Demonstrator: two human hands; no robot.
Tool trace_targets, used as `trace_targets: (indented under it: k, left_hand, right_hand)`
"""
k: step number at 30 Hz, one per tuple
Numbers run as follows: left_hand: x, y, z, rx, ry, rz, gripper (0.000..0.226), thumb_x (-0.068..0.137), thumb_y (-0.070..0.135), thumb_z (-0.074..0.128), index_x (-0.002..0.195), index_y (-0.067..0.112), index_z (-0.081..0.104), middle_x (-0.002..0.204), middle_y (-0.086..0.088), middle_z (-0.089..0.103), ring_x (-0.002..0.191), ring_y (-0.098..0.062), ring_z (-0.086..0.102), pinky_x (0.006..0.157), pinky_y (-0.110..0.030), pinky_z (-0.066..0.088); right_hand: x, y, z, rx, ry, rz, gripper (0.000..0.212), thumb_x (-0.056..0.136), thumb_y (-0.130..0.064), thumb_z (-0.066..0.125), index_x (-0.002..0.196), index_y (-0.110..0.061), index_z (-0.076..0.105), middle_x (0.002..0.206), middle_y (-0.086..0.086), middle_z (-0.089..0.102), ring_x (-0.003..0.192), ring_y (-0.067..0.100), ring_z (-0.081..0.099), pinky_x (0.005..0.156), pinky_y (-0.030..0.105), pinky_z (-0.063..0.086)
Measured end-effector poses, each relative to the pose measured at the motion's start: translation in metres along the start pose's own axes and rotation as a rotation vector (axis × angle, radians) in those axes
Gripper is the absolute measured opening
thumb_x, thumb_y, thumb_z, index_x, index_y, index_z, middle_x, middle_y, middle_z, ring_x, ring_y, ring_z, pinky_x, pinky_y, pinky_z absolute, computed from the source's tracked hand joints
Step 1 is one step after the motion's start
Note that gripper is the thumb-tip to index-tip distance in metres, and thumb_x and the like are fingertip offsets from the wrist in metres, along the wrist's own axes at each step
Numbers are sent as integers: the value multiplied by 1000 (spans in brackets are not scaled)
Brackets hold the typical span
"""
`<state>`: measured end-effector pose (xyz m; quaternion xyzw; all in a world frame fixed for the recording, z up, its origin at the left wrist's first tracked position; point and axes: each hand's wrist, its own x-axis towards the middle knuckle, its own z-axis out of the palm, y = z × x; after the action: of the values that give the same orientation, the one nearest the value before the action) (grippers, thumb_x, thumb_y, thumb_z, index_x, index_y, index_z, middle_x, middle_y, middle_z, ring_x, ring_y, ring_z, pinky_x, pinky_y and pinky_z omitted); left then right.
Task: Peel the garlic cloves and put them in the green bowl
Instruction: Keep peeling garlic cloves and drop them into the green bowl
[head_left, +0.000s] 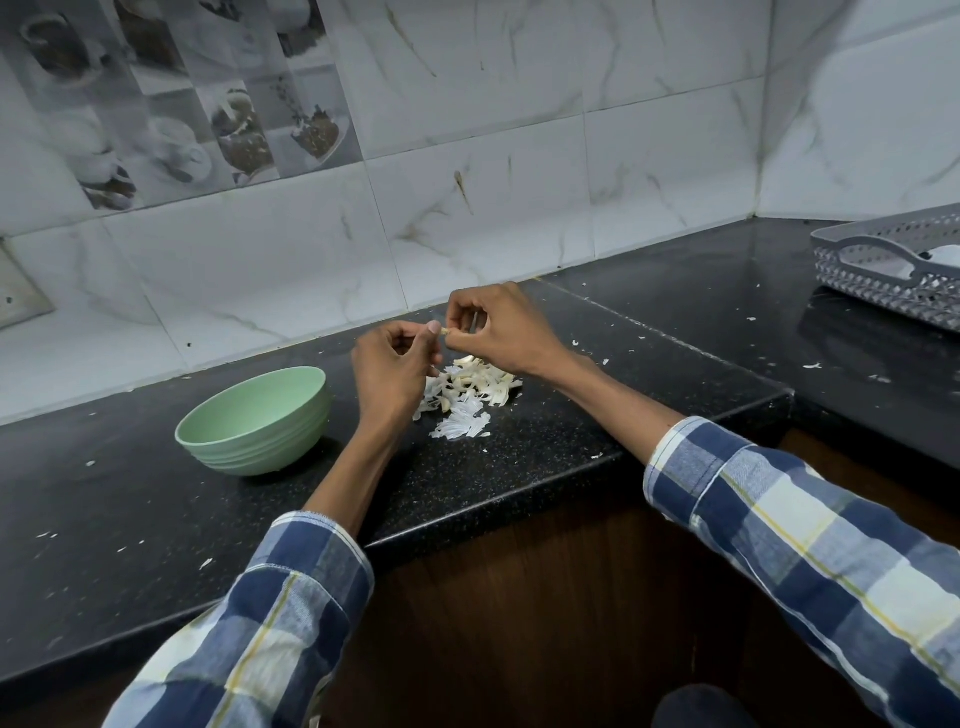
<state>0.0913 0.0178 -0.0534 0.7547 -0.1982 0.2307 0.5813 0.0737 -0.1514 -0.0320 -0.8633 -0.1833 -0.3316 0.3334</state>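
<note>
Peeling is the step in hand. Both hands meet just above centre frame, over the black counter (519, 457). The left hand (389, 364) and the right hand (493, 327) have fingers curled, and their fingertips pinch the same garlic clove (445, 331) from opposite sides. Only a small pale tip of the clove shows between the thumbs; the rest is hidden.

Judged from the exposed tip, the clove's long axis runs roughly left to right across the frame, one end toward each hand. Which end is the root cannot be told.

Below the hands, at centre frame, lies a heap of white skins (467, 397); whether unpeeled cloves are mixed in is unclear. The green bowl (254, 421) stands left of centre, near the left wrist and apart from the heap. Its contents are not visible from this angle.

Next move, as a judgement: strip the remaining skin, let it fall on the heap, then carry the bare clove leftward and release it over the bowl.
</note>
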Motion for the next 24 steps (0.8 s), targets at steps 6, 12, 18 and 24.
trace_targets:
  k: [6, 12, 18, 24]
  left_hand:
    - [1, 0, 0, -112, -48, -37, 18, 104, 16, 67, 94, 4, 75, 78, -11, 72, 64, -15, 65, 63, -26, 56]
    - [2, 1, -4, -164, 18, -55, 18, 103, 15, 68, 99, 0, 75, 78, -13, 71, 67, -18, 64, 65, -28, 57]
    - [1, 3, -4, -101, 93, -46, 27, 104, 22, 68, 97, -3, 76, 80, -15, 73, 65, -17, 64, 69, -35, 59]
    - [0, 4, -3, 5, 107, -8, 27, 103, 26, 69, 96, 1, 77, 76, -9, 74, 59, -9, 64, 65, -31, 59]
  right_hand:
    - [1, 2, 0, 32, 4, 6, 30, 74, -52, 60, 78, -23, 68, 71, -8, 69, 71, 10, 65, 72, 47, 60]
    - [4, 6, 1, 98, 19, 9, 8, 85, -35, 75, 85, -27, 75, 78, -14, 73, 74, 1, 67, 76, 42, 62]
    - [2, 4, 4, 84, -25, -13, 10, 85, -35, 78, 89, -26, 80, 79, -14, 76, 77, 1, 71, 75, 41, 63]
    - [3, 3, 4, 90, -12, -9, 11, 90, -32, 78, 87, -22, 80, 75, -12, 75, 73, 2, 72, 75, 40, 63]
